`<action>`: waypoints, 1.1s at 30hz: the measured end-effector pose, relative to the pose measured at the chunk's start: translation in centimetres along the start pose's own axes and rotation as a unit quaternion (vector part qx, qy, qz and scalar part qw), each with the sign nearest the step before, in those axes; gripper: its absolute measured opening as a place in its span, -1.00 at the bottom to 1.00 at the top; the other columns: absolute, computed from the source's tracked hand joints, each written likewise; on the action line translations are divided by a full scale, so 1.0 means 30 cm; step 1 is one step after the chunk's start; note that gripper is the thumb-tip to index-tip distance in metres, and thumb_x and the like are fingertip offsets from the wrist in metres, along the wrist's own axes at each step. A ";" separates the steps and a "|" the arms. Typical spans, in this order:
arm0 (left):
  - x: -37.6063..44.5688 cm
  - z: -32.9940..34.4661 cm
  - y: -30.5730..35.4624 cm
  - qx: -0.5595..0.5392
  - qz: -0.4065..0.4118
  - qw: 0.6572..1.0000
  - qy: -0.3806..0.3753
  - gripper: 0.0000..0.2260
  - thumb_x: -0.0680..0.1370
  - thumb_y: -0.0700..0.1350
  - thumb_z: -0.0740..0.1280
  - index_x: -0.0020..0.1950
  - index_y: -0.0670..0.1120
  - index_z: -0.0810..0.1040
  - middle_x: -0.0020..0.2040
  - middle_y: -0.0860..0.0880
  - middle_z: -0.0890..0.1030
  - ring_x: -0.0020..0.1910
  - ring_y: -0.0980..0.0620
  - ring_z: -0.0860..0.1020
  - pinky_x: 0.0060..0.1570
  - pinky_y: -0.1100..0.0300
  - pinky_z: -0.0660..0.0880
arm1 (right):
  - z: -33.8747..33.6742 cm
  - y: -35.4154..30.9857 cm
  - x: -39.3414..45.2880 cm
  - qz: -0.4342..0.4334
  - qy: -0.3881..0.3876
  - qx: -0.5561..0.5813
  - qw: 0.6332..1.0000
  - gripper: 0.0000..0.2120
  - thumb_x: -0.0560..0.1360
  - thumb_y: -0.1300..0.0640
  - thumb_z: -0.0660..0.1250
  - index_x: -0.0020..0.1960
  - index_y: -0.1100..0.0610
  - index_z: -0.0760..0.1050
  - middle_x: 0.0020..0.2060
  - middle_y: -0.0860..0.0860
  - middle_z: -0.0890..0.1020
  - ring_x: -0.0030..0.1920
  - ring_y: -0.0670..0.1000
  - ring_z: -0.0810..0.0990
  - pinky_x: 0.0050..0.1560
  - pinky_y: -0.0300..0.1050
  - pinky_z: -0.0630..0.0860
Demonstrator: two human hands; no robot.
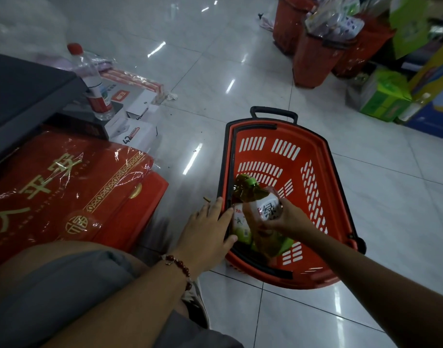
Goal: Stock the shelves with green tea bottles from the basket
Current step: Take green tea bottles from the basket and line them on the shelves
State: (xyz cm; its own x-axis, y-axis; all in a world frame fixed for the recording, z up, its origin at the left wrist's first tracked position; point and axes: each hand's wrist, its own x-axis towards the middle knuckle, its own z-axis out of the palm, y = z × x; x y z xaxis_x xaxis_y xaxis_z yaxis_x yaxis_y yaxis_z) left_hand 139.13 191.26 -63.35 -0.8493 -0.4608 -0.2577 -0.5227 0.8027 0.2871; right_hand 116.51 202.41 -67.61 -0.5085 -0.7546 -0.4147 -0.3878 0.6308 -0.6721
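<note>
A red shopping basket (pixel 313 146) with a black rim and handle stands on the tiled floor in front of me. My right hand (pixel 288 218) grips a green tea bottle (pixel 259 199) with a green cap and white label, tilted and lifted over the basket's near end. Another green tea bottle (pixel 240 226) lies below it inside the basket, partly hidden. My left hand (pixel 210 231) rests on the basket's left rim, fingers fairly straight, with a bead bracelet at the wrist. No shelf is in view.
Red gift boxes (pixel 72 192) wrapped in plastic lie at my left, with white cartons and a clear water bottle (pixel 92 81) behind them. More red baskets (pixel 316 59) full of goods and green boxes (pixel 383 96) stand at the far right.
</note>
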 end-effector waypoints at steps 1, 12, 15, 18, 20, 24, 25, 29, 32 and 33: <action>-0.004 -0.006 0.006 -0.021 -0.005 1.000 -0.001 -0.38 0.64 0.20 0.13 0.62 0.06 -0.04 0.64 -0.06 -0.09 0.60 -0.11 -0.02 0.53 -0.05 0.02 | -0.018 -0.025 -0.013 -0.005 0.004 0.019 1.000 -0.21 0.35 0.09 0.58 0.45 0.14 0.26 -0.03 -0.03 0.59 -0.10 -0.05 0.66 -0.23 -0.21 0.63; -0.056 -0.097 0.077 -0.462 0.009 0.881 0.100 -0.19 0.53 0.20 0.37 0.55 0.36 -0.16 0.55 0.16 0.24 0.46 0.07 0.32 0.29 -0.05 0.49 | -0.103 -0.364 -0.177 -0.104 -0.041 0.149 0.982 -0.68 0.44 0.15 0.49 0.09 -0.02 0.43 -0.03 0.04 0.64 -0.11 -0.02 0.69 -0.11 -0.20 0.64; -0.066 -0.111 0.076 -0.540 -0.007 0.828 0.149 -0.07 0.39 0.21 0.48 0.51 0.44 -0.13 0.53 0.13 0.24 0.44 0.04 0.35 0.21 -0.08 0.55 | -0.074 -0.439 -0.206 -0.114 -0.070 0.176 0.975 -0.79 0.49 0.13 0.44 0.08 0.06 0.49 -0.09 0.05 0.68 -0.17 -0.06 0.71 -0.19 -0.25 0.62; -0.075 -0.120 0.054 -0.554 -0.026 0.808 0.201 0.01 0.36 0.10 0.56 0.51 0.42 -0.13 0.51 0.11 0.24 0.43 0.06 0.33 0.21 0.06 0.50 | -0.034 -0.494 -0.226 -0.117 -0.075 0.188 0.972 -0.75 0.47 0.09 0.46 0.09 0.03 0.47 -0.11 0.00 0.67 -0.18 -0.13 0.70 -0.21 -0.30 0.60; -0.086 -0.127 0.030 -0.587 -0.030 0.781 0.213 0.00 0.41 -0.03 0.56 0.52 0.41 -0.13 0.43 0.16 0.31 0.40 0.06 0.37 0.18 0.08 0.51 | -0.013 -0.521 -0.242 -0.110 -0.070 0.189 0.973 -0.58 0.46 0.00 0.47 0.23 0.05 0.41 -0.02 0.00 0.64 -0.08 -0.08 0.69 -0.09 -0.19 0.65; -0.107 -0.167 -0.021 -0.640 -0.057 0.731 0.229 -0.10 0.36 0.00 0.50 0.52 0.40 0.04 0.38 0.08 0.45 0.27 0.00 0.53 0.14 -0.09 0.59 | 0.001 -0.556 -0.262 -0.095 -0.082 0.244 0.962 -0.43 0.54 -0.15 0.32 0.46 0.05 0.29 0.20 0.06 0.57 0.10 0.06 0.65 0.06 -0.01 0.65; -0.108 -0.179 -0.031 -0.652 -0.060 0.717 0.240 -0.14 0.38 -0.01 0.49 0.52 0.36 0.08 0.35 0.03 0.49 0.24 -0.01 0.56 0.09 -0.05 0.61 | 0.004 -0.568 -0.266 -0.094 -0.090 0.267 0.955 -0.42 0.55 -0.15 0.30 0.48 0.04 0.28 0.23 0.07 0.55 0.12 0.07 0.64 0.07 0.00 0.65; -0.125 -0.232 -0.054 -0.694 -0.069 0.661 0.278 -0.40 0.51 -0.09 0.41 0.49 0.21 0.29 0.19 0.00 0.62 0.09 0.00 0.65 -0.12 0.07 0.63 | 0.023 -0.635 -0.295 -0.087 -0.165 0.309 0.933 -0.36 0.53 -0.12 0.34 0.51 0.11 0.23 0.19 0.04 0.54 0.10 -0.10 0.65 0.08 -0.16 0.63; -0.154 -0.285 -0.075 -0.732 -0.068 0.616 0.283 -0.42 0.42 0.00 0.39 0.44 0.13 0.39 0.19 -0.04 0.65 0.13 -0.06 0.65 -0.06 -0.03 0.61 | 0.035 -0.721 -0.333 -0.105 -0.167 0.319 0.927 -0.36 0.51 -0.11 0.39 0.47 0.13 0.29 0.15 0.06 0.60 0.07 -0.05 0.68 0.11 -0.09 0.63; -0.169 -0.310 -0.083 -0.736 -0.064 0.611 0.284 -0.43 0.42 0.02 0.39 0.44 0.11 0.41 0.21 -0.06 0.64 0.17 -0.09 0.64 -0.04 -0.05 0.61 | 0.036 -0.751 -0.341 -0.106 -0.163 0.323 0.926 -0.32 0.47 -0.15 0.42 0.47 0.10 0.31 0.18 0.09 0.62 0.11 0.04 0.67 0.17 0.05 0.61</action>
State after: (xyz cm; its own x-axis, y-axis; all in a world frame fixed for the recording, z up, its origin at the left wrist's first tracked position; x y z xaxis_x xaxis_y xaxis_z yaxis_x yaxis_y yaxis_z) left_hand 144.06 188.07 -54.17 -0.4652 -0.8765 -0.1238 0.2670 -0.2722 0.9244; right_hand 131.27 195.73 -48.88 -0.1735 -0.9302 -0.3235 0.1425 0.3013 -0.9428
